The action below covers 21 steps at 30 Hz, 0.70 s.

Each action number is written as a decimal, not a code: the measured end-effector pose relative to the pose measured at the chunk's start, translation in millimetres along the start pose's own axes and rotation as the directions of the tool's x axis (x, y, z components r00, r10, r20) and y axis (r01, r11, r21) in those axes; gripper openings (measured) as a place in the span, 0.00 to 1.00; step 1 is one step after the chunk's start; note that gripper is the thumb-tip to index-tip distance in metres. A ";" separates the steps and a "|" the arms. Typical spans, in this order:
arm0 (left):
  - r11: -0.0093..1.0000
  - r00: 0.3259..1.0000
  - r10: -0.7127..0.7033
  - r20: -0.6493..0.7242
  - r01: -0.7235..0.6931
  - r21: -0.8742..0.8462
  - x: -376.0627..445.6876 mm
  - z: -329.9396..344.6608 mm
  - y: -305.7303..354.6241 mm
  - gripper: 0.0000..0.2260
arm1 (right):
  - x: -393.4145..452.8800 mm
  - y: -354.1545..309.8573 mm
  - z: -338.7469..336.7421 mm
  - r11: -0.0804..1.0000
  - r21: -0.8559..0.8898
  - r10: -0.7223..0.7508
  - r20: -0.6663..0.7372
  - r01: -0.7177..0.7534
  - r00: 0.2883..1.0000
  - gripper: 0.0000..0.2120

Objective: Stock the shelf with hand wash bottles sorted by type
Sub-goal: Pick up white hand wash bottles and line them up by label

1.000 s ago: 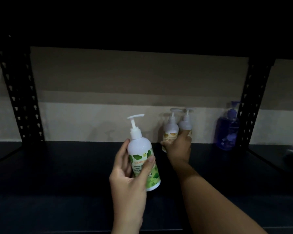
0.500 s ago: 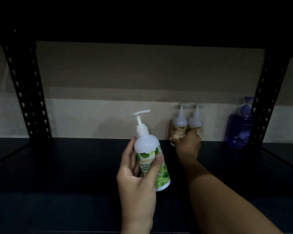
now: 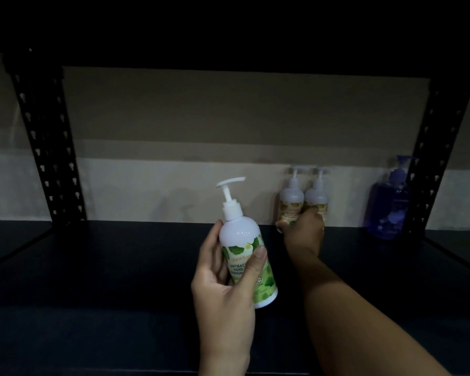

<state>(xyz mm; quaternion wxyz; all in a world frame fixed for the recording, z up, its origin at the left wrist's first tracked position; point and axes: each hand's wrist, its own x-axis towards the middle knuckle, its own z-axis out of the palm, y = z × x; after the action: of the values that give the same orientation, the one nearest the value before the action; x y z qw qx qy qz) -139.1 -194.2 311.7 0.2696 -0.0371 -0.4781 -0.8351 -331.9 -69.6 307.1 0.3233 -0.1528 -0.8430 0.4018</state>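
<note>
My left hand (image 3: 223, 289) grips a white pump bottle with a green leaf label (image 3: 244, 248), held upright above the dark shelf board (image 3: 120, 267). Two white pump bottles with orange labels (image 3: 292, 198) (image 3: 317, 196) stand side by side at the back of the shelf against the wall. My right hand (image 3: 304, 232) reaches to their bases, its fingers around the lower part of the bottles; the exact grip is hidden in the dim light. A blue pump bottle (image 3: 390, 210) stands at the back right.
Black perforated shelf uprights stand at the left (image 3: 48, 147) and right (image 3: 434, 158). Another dark shelf board runs overhead. A beige wall lies behind the shelf.
My right hand has pushed the two orange-label bottles back to the wall. The green-label bottle stays in my left hand, and the view has shifted slightly.
</note>
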 end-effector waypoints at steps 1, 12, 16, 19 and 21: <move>1.000 1.000 0.002 -0.001 -0.002 0.001 0.3 0.0 -0.2 0.33 | -0.1 0.2 0.0 1.000 0.005 0.001 0.004 -0.001 1.000 0.32; 1.000 0.999 0.012 0.035 -0.013 0.013 -0.5 -0.8 -1.1 0.33 | -5.7 1.5 -5.7 0.997 0.066 0.035 0.033 -0.037 0.999 0.36; 0.999 0.999 0.010 0.045 -0.012 0.033 -1.9 -1.5 0.4 0.33 | -14.0 2.5 -11.9 0.998 0.054 -0.016 0.059 0.012 0.998 0.34; 0.998 0.999 0.015 0.052 -0.018 0.054 -3.2 -1.7 2.0 0.32 | -23.5 3.2 -19.6 0.997 0.020 -0.076 0.105 0.074 0.992 0.28; 0.997 0.998 0.017 0.061 -0.022 0.073 -4.2 -1.5 2.5 0.31 | -30.7 6.4 -26.2 0.993 0.007 -0.121 0.143 0.122 0.982 0.27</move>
<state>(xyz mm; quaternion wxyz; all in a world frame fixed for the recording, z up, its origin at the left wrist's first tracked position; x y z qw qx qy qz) -134.0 -194.7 311.5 0.2645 -0.0568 -0.5160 -0.8127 -291.6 -66.3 301.5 0.2858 -0.0722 -0.8721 0.3906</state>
